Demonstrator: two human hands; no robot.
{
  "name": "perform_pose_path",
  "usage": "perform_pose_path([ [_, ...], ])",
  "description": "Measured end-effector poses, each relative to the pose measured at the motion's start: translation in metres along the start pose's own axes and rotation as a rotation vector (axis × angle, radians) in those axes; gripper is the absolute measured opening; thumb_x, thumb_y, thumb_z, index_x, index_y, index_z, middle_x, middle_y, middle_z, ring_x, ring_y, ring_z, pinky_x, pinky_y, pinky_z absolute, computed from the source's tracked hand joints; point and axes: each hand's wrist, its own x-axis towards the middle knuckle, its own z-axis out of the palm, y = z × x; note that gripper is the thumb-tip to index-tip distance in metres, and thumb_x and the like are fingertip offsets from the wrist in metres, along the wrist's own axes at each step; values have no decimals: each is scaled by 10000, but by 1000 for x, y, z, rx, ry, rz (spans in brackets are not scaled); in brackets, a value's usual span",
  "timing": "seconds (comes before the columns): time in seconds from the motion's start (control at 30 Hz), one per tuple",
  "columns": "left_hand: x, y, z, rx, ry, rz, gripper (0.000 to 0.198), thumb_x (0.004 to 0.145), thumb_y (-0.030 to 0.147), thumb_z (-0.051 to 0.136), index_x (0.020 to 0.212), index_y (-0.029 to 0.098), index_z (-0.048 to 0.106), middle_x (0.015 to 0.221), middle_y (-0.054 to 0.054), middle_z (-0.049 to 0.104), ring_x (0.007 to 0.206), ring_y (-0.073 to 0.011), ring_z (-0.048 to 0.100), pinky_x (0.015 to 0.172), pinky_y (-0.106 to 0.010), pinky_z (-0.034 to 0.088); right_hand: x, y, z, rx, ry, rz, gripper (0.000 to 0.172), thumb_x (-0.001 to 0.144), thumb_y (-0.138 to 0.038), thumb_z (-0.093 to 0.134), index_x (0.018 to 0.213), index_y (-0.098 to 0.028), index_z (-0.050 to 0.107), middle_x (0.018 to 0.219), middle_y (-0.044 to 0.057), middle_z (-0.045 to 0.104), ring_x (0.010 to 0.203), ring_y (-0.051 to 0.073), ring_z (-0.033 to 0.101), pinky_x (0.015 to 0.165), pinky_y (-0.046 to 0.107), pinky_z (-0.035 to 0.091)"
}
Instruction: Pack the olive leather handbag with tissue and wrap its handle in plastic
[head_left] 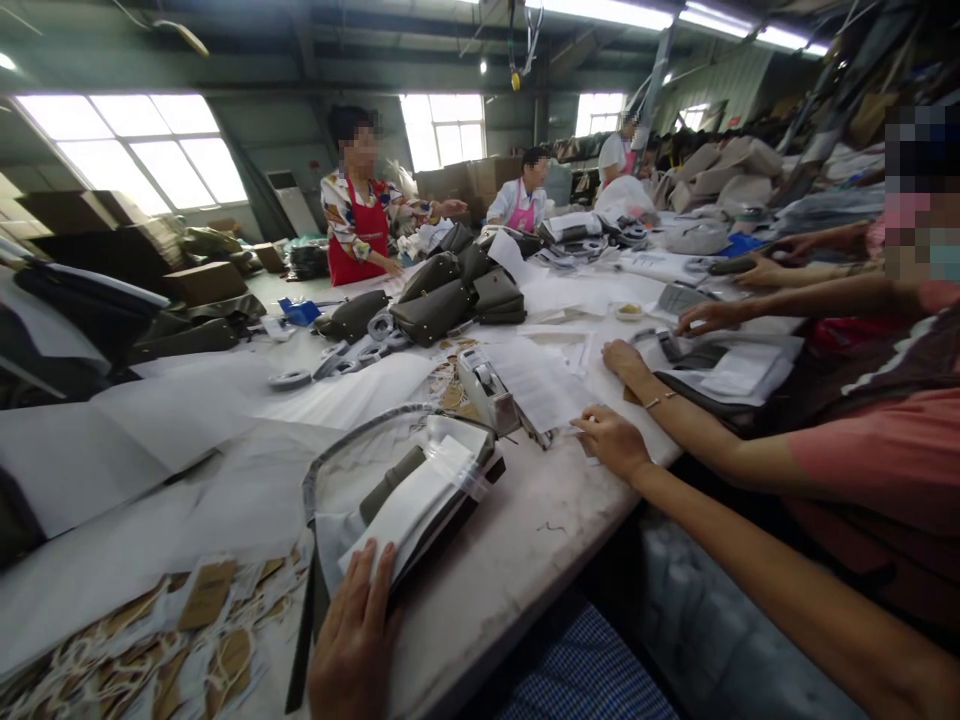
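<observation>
A dark olive handbag (391,485) lies on the near part of the table, with white paper and clear film over its front and a wrapped handle arching behind. My left hand (356,635) rests on its lower end, fingers stretched out and holding nothing. Farther right, my right hand (616,445) reaches over the table's edge, its fingertips closed on the corner of a white paper sheet (534,385). Beside that sheet stands a grey tape dispenser (484,385).
Brown tags with white strings (206,595) lie at front left. White sheets (142,430) spread across the left. Olive bags (439,305) and tape rolls (381,325) are heaped beyond. At right, a co-worker's hand (626,360) is close to mine, by another bag (712,385).
</observation>
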Motion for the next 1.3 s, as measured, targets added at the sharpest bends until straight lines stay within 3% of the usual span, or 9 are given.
perform_pose_path([
  [0.23, -1, -2, 1, 18, -5, 20, 655, 980, 214, 457, 1567, 321, 187, 1529, -56, 448, 1340, -266, 505, 1084, -425, 478, 2, 0, -2, -59, -13, -36, 214, 929, -258, 569, 849, -245, 767, 983, 47, 704, 796, 193, 622, 713, 292, 430],
  [0.53, -1, -1, -1, -12, 6, 11, 654, 976, 207, 454, 1564, 326, 195, 1525, -48, 454, 1344, -265, 501, 1087, -423, 476, -38, -26, -17, 96, -127, -11, 216, 895, -391, 660, 743, -254, 731, 883, -3, 703, 690, 153, 641, 684, 284, 449],
  [0.67, -2, -2, 0, -29, 9, -4, 639, 986, 224, 447, 1562, 337, 196, 1524, -37, 456, 1342, -261, 503, 1086, -417, 472, -68, -58, -31, 257, -211, -6, 181, 909, -359, 653, 794, -250, 742, 917, 12, 695, 793, 183, 656, 753, 308, 464],
  [0.83, -5, -2, 3, -34, 12, -22, 611, 999, 270, 445, 1561, 322, 212, 1538, -43, 436, 1357, -264, 484, 1106, -417, 441, -120, -116, -55, 526, -454, -216, 117, 889, -363, 689, 843, -283, 761, 939, 5, 709, 844, 178, 662, 782, 284, 493],
  [0.9, -5, -1, 2, -38, 12, -25, 612, 999, 267, 446, 1562, 322, 212, 1540, -40, 433, 1363, -260, 476, 1111, -410, 433, -129, -122, -58, 625, -459, -161, 154, 901, -407, 667, 959, -295, 755, 979, 15, 723, 856, 187, 672, 789, 287, 515],
  [1.03, -3, 0, -1, -49, 3, -18, 631, 995, 245, 459, 1564, 322, 198, 1551, -40, 417, 1377, -257, 458, 1114, -406, 428, -107, -90, -43, 504, -44, 224, 298, 956, -451, 532, 1060, -220, 688, 1044, 88, 716, 833, 227, 664, 815, 362, 532],
  [1.07, -3, 0, -1, -48, 3, -17, 633, 994, 241, 458, 1565, 321, 196, 1552, -41, 414, 1378, -257, 458, 1113, -408, 428, -95, -78, -35, 434, 8, 292, 326, 946, -466, 533, 1087, -203, 667, 1065, 100, 707, 801, 226, 658, 806, 372, 531],
  [1.2, -4, -1, 1, -41, 35, -25, 623, 993, 240, 452, 1563, 315, 210, 1544, -42, 427, 1357, -258, 484, 1099, -406, 443, -47, -42, -6, 260, 11, 444, 400, 898, -512, 576, 1120, -185, 635, 1108, 116, 693, 866, 246, 667, 787, 371, 510],
  [1.3, -7, -5, 6, -48, 91, -19, 614, 990, 232, 450, 1560, 303, 232, 1526, -41, 454, 1329, -243, 515, 1086, -370, 454, -21, -34, 8, 240, 19, 489, 317, 836, -447, 662, 1011, -182, 675, 977, 105, 726, 877, 264, 677, 712, 337, 486],
])
